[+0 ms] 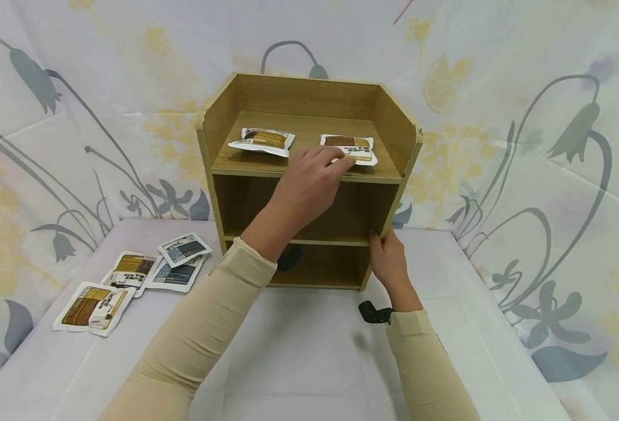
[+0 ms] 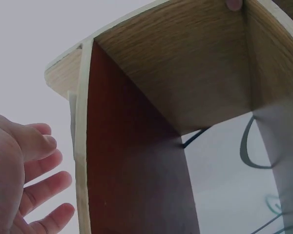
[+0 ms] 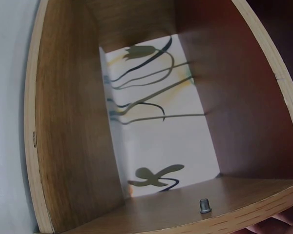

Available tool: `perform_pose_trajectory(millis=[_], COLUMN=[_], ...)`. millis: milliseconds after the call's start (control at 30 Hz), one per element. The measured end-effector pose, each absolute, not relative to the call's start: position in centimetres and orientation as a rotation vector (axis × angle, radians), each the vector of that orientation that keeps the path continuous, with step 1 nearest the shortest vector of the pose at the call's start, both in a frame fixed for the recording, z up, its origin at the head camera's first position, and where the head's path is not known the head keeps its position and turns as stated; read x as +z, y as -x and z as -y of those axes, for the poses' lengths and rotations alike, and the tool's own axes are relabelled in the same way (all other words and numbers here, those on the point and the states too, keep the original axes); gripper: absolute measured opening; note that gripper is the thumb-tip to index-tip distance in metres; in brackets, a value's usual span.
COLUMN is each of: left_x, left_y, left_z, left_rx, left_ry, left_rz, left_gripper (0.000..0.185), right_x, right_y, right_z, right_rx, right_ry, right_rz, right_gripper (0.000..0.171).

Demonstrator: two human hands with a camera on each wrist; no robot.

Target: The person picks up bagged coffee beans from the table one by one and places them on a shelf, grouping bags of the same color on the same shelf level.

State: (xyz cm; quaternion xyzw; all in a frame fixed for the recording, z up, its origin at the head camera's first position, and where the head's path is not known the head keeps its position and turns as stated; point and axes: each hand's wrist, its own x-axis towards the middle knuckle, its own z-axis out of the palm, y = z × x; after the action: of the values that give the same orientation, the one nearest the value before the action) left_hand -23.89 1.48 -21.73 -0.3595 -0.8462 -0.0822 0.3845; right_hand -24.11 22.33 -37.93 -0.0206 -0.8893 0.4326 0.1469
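My left hand (image 1: 315, 178) reaches up to the front of the top shelf, its fingertips at a white snack packet with a brown and yellow print (image 1: 347, 149). In the left wrist view its fingers (image 2: 46, 192) are spread and loosely bent beside the shelf's front edge. A similar packet (image 1: 264, 141) lies on the left part of that shelf. My right hand (image 1: 389, 260) grips the right side panel of the wooden shelf unit (image 1: 309, 93), thumb at the middle board's end. Its fingers (image 3: 278, 225) show partly outside the panel in the right wrist view; the rest is hidden.
Several packets lie on the white-covered table (image 1: 309, 362) left of the unit: brown-and-yellow ones (image 1: 95, 307) and overlapping blue-grey ones (image 1: 185, 249). A small metal peg (image 3: 204, 205) sticks out inside the side panel. A flower-patterned cloth (image 1: 499, 117) hangs behind.
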Motion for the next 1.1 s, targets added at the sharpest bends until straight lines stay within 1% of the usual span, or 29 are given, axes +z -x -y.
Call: perform_pose_trajectory(millis=[300,800,1100], left_x=[-22.7,-24.7,-25.6], left_y=[23.1,22.2,21.6], left_z=[-0.2,2.3,4.3], left_rx=[-0.278,-0.394,-0.434], left_ry=[0.936,0.924,0.896], left_rz=[2.057,1.999,1.982], left_gripper=[0.028,0.024,0.022], right_x=[-37.8,-37.8,-37.9], right_y=[24.2,24.1,24.1], right_z=[-22.4,-22.5,-22.4], right_rx=[1.258,1.273,1.273], right_ry=[0.05,0.051,0.044], right_rz=[2.546,2.558,2.539], right_gripper=[0.05,0.054,0.053])
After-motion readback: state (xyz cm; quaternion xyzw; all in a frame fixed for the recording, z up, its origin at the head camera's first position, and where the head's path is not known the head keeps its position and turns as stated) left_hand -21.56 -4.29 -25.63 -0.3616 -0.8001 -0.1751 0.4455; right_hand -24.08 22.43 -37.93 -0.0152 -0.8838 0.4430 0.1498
